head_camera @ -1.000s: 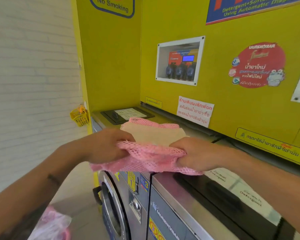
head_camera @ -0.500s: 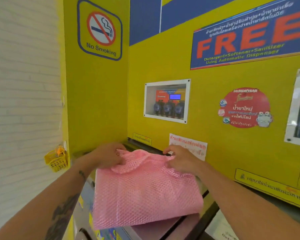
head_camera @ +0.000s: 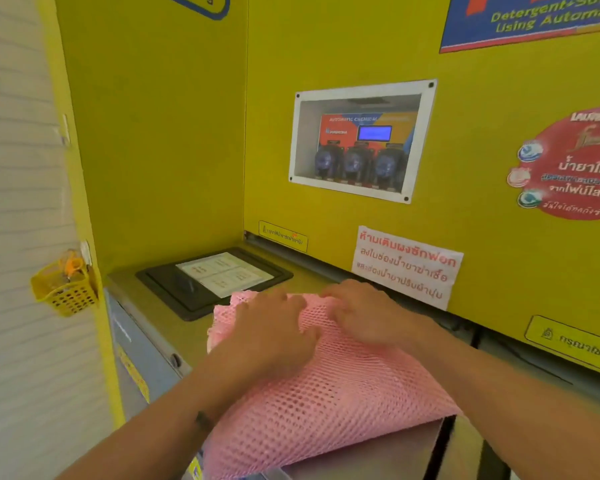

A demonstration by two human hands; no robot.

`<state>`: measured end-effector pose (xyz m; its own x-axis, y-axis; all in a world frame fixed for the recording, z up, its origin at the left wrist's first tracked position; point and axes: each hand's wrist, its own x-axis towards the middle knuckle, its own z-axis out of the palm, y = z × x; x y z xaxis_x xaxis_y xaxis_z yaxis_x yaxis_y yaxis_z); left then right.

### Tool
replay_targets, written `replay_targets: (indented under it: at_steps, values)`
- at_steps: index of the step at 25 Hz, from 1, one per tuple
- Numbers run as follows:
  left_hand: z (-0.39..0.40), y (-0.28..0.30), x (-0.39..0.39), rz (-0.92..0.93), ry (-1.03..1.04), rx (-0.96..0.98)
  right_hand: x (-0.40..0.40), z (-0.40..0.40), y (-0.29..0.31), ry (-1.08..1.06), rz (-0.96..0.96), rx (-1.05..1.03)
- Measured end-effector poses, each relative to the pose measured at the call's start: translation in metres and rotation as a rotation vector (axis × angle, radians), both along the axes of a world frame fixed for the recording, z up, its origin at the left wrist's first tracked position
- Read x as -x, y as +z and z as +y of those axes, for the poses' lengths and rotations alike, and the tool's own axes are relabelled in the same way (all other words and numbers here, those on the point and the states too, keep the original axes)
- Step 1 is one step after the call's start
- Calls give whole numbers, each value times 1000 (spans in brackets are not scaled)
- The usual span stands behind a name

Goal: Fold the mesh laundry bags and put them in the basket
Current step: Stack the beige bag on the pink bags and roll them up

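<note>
Pink mesh bag (head_camera: 333,393) now lies flat under both hands.

Left wall: white brick (head_camera: 18,202), carrying a small yellow basket (head_camera: 65,289).
Back wall: yellow panels (head_camera: 160,133), a white-framed window (head_camera: 361,140) onto three pumps.
Surface: grey machine top (head_camera: 160,327).

Both hands flat on pink mesh bag (head_camera: 326,403) — bag spread over washer top (head_camera: 174,327).
</note>
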<state>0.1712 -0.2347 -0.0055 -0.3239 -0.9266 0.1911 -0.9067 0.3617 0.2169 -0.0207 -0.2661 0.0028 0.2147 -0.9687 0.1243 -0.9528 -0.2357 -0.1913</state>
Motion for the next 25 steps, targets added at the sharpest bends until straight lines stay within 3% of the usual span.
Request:
replay_targets:
  at_steps: [1, 3, 8, 10, 13, 16, 21, 25]
  values:
    - [3, -16, 4, -115, 4, -147, 1, 1, -9, 22, 103, -75]
    - [-5, -35, 0, -194, -49, -255, 5, 3, -23, 5, 205, -245]
    - [-36, -21, -42, -112, -300, -181, 0, 18, 17, -49, 360, -505]
    - [-42, -7, -61, -67, -266, -81, -4, 26, 30, -37, 401, -457]
    - [-36, 8, -87, 168, -133, 8, -4, 30, 20, -58, 70, -203]
    - [-5, -2, -96, 399, -7, 79, -10, 29, -3, 14, -210, -229]
    - [62, -33, -79, 593, 339, 34, -14, 35, -32, -19, -152, -290]
    - [113, -59, -52, 1252, 421, -254, -22, 65, -35, 36, -144, -232]
